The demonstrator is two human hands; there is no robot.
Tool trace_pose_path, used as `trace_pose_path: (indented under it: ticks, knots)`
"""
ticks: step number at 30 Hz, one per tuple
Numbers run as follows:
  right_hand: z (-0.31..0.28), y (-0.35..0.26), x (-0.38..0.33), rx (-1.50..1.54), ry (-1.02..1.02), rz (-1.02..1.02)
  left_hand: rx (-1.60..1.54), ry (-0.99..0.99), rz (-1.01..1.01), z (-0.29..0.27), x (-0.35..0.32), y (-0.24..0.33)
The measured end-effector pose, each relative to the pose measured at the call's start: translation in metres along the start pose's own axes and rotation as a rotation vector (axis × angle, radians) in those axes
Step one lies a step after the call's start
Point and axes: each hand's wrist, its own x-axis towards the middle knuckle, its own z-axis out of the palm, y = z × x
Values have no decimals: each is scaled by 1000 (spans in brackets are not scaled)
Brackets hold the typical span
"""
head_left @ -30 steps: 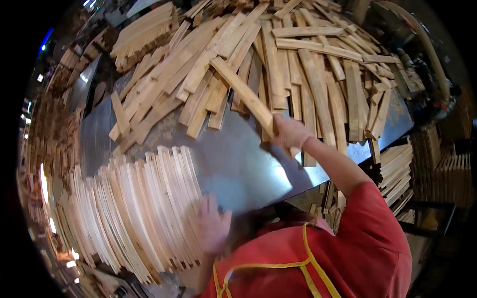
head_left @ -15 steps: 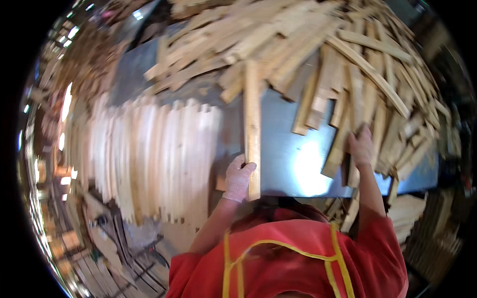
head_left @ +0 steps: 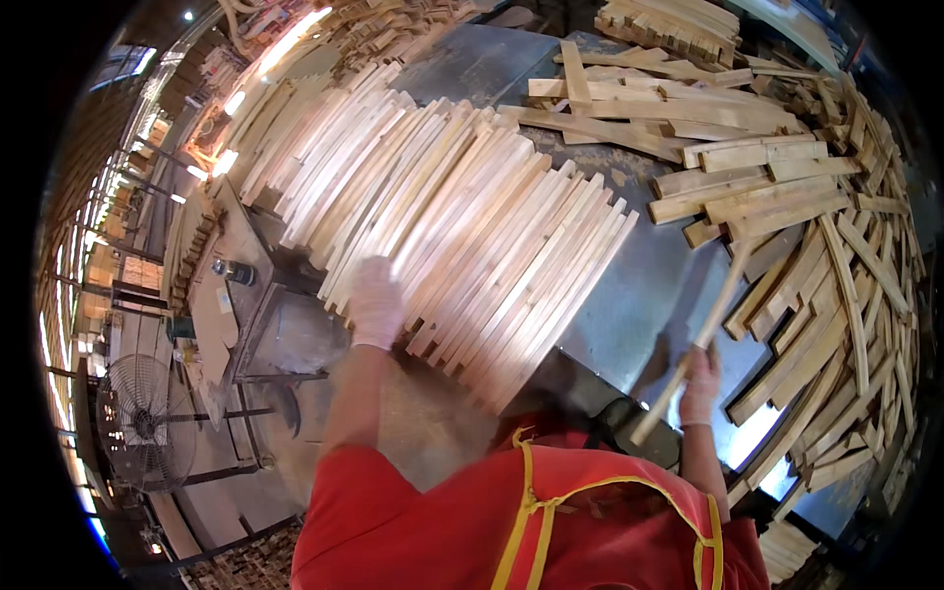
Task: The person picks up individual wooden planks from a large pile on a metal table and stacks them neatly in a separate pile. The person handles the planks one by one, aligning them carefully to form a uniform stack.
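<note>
My left hand, in a pale glove, is over the near ends of a row of light wooden strips lying side by side. Motion smears its fingers, and whether it grips one of the strips is not clear. My right hand, also gloved, is closed around a single wooden strip at the right. That strip slants up and away above the metal tabletop. Beyond it, a loose pile of wooden strips spreads over the right side, lying at many angles.
A stack of strips stands at the far edge. To the left are a caged fan, a dark can on a side bench, and bright lamps. More wood pieces lie at the far left.
The view has swung left. My left hand, which held an upright strip, is now at the strip row. My right hand, earlier at the pile, now holds a strip nearer my body.
</note>
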Motion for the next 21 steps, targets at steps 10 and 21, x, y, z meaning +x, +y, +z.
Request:
trace_pose_path:
  ticks: [10, 21]
  knots:
    - [172, 23, -21, -923, -620, -9, -217, 1, 46, -16, -10, 33]
    - [-118, -102, 69, -1326, 479, -207, -532, -49, 547, -74, -68, 223]
